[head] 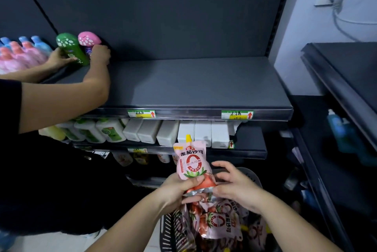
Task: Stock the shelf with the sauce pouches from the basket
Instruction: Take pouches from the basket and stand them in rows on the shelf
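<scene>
Shelf point(193, 84) dark grey, wall point(306, 27) pale.

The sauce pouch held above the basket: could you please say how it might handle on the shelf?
Probably floppy: the sauce pouch crumples where the left hand grips its base. Perhaps slippery, given its glossy film.

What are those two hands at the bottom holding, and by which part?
A pink sauce pouch, spout up. The left hand pinches its bottom end; the right hand is at the same end, but its grip cannot be told.
</scene>
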Demonstrator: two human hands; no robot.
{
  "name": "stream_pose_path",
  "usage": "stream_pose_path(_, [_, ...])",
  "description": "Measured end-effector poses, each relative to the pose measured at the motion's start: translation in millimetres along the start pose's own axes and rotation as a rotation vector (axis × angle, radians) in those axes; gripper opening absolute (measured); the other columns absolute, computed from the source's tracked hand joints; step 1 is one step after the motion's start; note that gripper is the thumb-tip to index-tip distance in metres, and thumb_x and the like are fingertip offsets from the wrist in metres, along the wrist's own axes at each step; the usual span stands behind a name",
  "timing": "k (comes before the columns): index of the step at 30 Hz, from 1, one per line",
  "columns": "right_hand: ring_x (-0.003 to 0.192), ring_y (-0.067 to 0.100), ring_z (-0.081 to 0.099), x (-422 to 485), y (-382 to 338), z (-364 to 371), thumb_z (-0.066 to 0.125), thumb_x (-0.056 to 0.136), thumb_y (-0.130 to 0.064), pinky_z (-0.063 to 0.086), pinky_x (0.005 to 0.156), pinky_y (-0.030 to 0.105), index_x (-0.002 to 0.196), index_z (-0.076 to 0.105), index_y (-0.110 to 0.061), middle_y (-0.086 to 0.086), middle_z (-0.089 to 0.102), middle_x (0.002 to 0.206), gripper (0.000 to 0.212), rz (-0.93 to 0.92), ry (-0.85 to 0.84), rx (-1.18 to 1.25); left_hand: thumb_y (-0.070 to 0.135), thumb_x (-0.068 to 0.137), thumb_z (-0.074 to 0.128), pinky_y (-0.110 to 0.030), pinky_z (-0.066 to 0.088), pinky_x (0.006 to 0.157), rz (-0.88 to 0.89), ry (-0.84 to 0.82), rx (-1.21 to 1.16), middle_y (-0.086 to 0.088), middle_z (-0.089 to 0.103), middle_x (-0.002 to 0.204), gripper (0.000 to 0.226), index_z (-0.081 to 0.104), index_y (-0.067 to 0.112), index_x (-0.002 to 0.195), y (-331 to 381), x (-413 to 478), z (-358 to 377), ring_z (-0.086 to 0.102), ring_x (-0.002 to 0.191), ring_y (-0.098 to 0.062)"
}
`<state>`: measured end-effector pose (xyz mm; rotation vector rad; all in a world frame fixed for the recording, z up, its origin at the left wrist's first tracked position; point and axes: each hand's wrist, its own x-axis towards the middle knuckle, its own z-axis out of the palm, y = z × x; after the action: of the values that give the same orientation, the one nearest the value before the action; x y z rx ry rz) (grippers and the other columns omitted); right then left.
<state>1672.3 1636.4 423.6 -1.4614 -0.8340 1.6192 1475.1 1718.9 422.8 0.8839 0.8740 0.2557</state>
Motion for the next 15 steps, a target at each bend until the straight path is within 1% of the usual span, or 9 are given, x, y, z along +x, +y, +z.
stream_pose_path(2, [0.11,0.032,0.069,-2.2,-0.5,-3.4,0.084,0.074,-0.007,0.057,0.093,0.047,0.137,0.046,-0.026,0.018,0.059,0.133,0.076,0.082,-0.104,0.249,0.019,0.078,0.079,-0.032,0.061,0.079,0.01,-0.037,0.041,-0.019,0.073,0.114,0.05,0.063,0.002,0.122,0.4,-2.0,-3.4,0.072,0.102,-0.032])
stream_pose_path(4, [0.109,0.032,0.07,-0.9,-1.5,0.8,0.082,0.078,-0.015,0.058,0.09,0.046,0.134,0.05,-0.019,0.016,0.067,0.127,0.065,0.113,-0.121,0.285,0.019,0.076,0.079,-0.028,0.061,0.074,-0.005,-0.06,0.11,-0.014,0.076,0.107,0.046,0.065,0.007,0.118,0.4,-3.2,-3.9,0.074,0.095,-0.027])
stream_pose_path(6, [0.104,0.027,0.073,3.8,2.2,8.7,0.076,0.084,-0.011,0.059,0.089,0.045,0.125,0.06,-0.01,0.009,0.073,0.117,0.045,0.107,-0.037,0.194,0.021,0.074,0.081,-0.027,0.06,0.072,-0.015,-0.078,0.197,-0.012,0.077,0.104,0.044,0.067,0.012,0.114,-3.1,-3.7,-3.5,0.075,0.092,-0.024])
stream_pose_path(7, [0.101,0.024,0.073,5.7,5.2,11.6,0.074,0.085,-0.007,0.059,0.088,0.044,0.121,0.062,-0.01,0.007,0.074,0.114,0.038,0.102,0.009,0.142,0.021,0.072,0.082,-0.027,0.059,0.071,-0.02,-0.079,0.231,-0.011,0.077,0.104,0.044,0.067,0.015,0.113,-5.8,-3.9,-3.2,0.075,0.092,-0.023])
stream_pose_path(8, [0.101,0.023,0.073,6.7,8.4,13.1,0.074,0.085,-0.005,0.059,0.088,0.043,0.12,0.063,-0.011,0.006,0.074,0.114,0.036,0.107,0.04,0.092,0.022,0.071,0.084,-0.027,0.059,0.072,-0.031,-0.071,0.261,-0.009,0.077,0.105,0.044,0.067,0.018,0.112,-8.6,-3.6,-3.1,0.075,0.094,-0.022])
stream_pose_path(10, [0.107,0.023,0.07,6.2,14.8,12.4,0.076,0.083,-0.006,0.057,0.093,0.044,0.125,0.061,-0.012,0.005,0.071,0.12,0.045,0.123,0.06,0.003,0.027,0.071,0.087,-0.029,0.059,0.076,-0.06,-0.076,0.305,-0.005,0.076,0.109,0.046,0.068,0.023,0.113,-15.7,-1.7,-4.2,0.074,0.1,-0.02])
stream_pose_path(13, [0.108,0.02,0.07,7.5,18.5,6.8,0.075,0.083,-0.003,0.055,0.097,0.042,0.129,0.059,-0.009,0.004,0.073,0.118,0.05,0.094,0.072,-0.091,0.05,0.073,0.083,-0.034,0.06,0.082,-0.094,-0.102,0.347,0.001,0.074,0.116,0.05,0.065,0.036,0.118,-20.5,0.8,-5.1,0.072,0.104,-0.018])
stream_pose_path(14, [0.106,0.019,0.071,8.6,18.5,6.2,0.075,0.083,-0.001,0.055,0.098,0.042,0.128,0.06,-0.008,0.004,0.074,0.116,0.048,0.087,0.068,-0.111,0.057,0.074,0.079,-0.038,0.06,0.085,-0.098,-0.085,0.324,0.002,0.073,0.119,0.053,0.063,0.037,0.121,-20.9,2.6,-5.1,0.071,0.108,-0.019])
stream_pose_path(15, [0.104,0.02,0.072,10.6,18.4,6.6,0.075,0.082,-0.001,0.055,0.097,0.042,0.126,0.062,-0.008,0.004,0.075,0.113,0.046,0.086,0.056,-0.12,0.058,0.076,0.077,-0.042,0.059,0.088,-0.092,-0.057,0.251,-0.001,0.072,0.121,0.056,0.061,0.035,0.125,-21.8,6.2,-5.5,0.07,0.111,-0.023])
